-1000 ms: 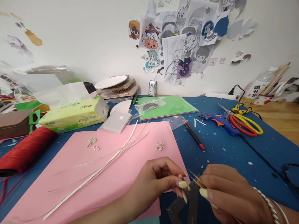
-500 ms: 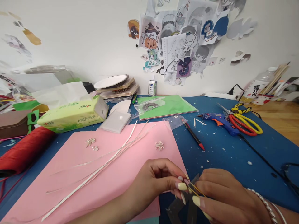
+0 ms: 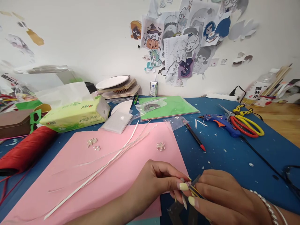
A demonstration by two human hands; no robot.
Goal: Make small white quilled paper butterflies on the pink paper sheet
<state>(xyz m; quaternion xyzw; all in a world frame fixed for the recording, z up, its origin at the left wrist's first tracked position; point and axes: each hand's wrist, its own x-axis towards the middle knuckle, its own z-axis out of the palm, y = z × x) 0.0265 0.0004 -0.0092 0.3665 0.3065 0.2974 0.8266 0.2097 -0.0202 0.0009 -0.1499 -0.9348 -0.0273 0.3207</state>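
Note:
Over the front edge of the pink paper, my left hand [image 3: 161,178] pinches a small greyish round piece [image 3: 182,180] between thumb and forefinger. Close against it, my right hand [image 3: 225,193] is closed on a slim grey and yellow tool [image 3: 194,190], possibly tweezers, whose tip meets the left fingertips. The fingers hide most of both. Beneath the hands lies a dark, flat angular piece [image 3: 174,212]. White paper strips [image 3: 98,170] cross the pink paper [image 3: 131,190], where a coiled white ornament [image 3: 160,146], another ornament [image 3: 92,142] and small pearls [image 3: 96,148] also rest.
Right of the paper are a red-tipped pen [image 3: 195,137], a blue glue gun [image 3: 222,123] with its cord and red-yellow scissors [image 3: 248,125]. Green sheets [image 3: 178,107] lie at the back. A tissue pack [image 3: 75,114] and red thread spool [image 3: 27,150] occupy the left.
My right thumb has shifted slightly left, closer to my left fingers. The small piece stays pinched in my left hand. The whole view has moved a little.

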